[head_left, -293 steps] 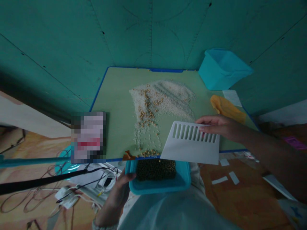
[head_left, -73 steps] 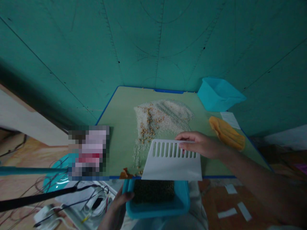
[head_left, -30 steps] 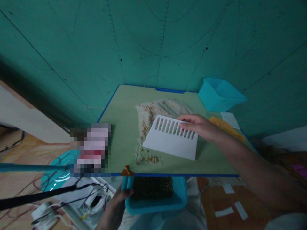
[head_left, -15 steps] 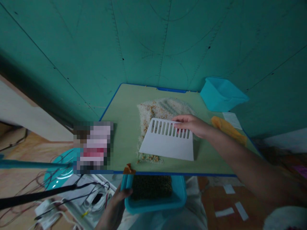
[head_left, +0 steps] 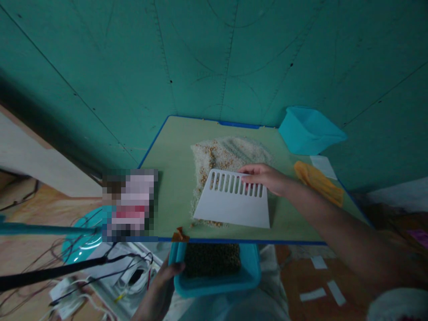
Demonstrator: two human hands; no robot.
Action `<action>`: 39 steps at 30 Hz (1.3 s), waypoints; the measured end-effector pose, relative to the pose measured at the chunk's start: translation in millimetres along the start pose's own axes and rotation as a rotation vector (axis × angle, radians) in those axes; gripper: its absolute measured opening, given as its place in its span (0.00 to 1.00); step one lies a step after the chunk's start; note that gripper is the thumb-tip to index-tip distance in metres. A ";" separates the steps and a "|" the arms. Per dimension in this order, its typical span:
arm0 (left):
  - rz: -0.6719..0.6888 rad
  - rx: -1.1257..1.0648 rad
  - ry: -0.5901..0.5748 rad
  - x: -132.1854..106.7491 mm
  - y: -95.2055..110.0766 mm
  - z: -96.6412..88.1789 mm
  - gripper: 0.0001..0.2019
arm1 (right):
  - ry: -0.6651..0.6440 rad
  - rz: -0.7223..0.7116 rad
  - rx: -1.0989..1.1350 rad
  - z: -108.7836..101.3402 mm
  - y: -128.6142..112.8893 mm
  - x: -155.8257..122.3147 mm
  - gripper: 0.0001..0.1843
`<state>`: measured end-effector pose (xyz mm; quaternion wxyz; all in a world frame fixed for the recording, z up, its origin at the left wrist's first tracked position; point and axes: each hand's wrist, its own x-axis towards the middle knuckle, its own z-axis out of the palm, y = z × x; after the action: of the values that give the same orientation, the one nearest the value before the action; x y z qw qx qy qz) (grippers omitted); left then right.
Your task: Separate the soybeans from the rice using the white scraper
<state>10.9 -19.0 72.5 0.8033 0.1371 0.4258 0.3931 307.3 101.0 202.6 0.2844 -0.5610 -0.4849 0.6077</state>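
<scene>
My right hand (head_left: 265, 178) grips the slotted top edge of a white plastic scraper (head_left: 232, 203), whose lower edge rests on the green board (head_left: 167, 178) near its front edge. Behind the scraper lies a spread of white rice mixed with tan beans (head_left: 227, 151). A few beans show at the scraper's lower left corner. My left hand (head_left: 163, 285) holds the left side of a blue tub (head_left: 249, 276) just below the board's front edge. The tub holds dark green beans (head_left: 212, 260).
A second blue tub (head_left: 309, 129) stands tilted at the board's back right, with an orange cloth (head_left: 317, 183) and a white paper slip (head_left: 323, 165) in front of it. A teal wall rises behind. Cables (head_left: 100, 276) and a blue plate (head_left: 80, 243) lie on the floor at left.
My right hand has drawn the scraper from the middle of the pile toward the front edge, pushing a small heap of rice and beans ahead of it. The left hand and tub have stayed put.
</scene>
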 end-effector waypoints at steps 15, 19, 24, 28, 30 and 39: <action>-0.028 0.011 -0.014 -1.2 0.2 -0.8 0.22 | 0.002 0.003 0.052 4.9 5.4 3.0 0.11; -0.052 0.010 -0.018 -1.7 2.3 1.8 0.22 | -0.025 -0.015 -0.008 7.0 5.1 0.6 0.11; -0.025 0.011 0.008 -0.2 1.9 2.5 0.23 | -0.020 -0.022 -0.010 6.6 3.3 -1.1 0.12; -0.037 0.004 0.019 -0.5 1.6 2.1 0.27 | -0.058 -0.020 -0.030 8.2 4.4 -2.1 0.12; -0.046 -0.006 0.039 -1.3 2.0 2.3 0.29 | -0.063 -0.017 -0.036 9.6 4.1 -3.0 0.12; -0.015 -0.002 0.011 -1.7 2.4 3.9 0.29 | -0.049 -0.013 -0.017 11.9 1.0 -5.9 0.11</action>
<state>12.2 -18.3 77.1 0.8040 0.1312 0.4308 0.3882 297.4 92.2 203.0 0.2717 -0.5451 -0.5003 0.6154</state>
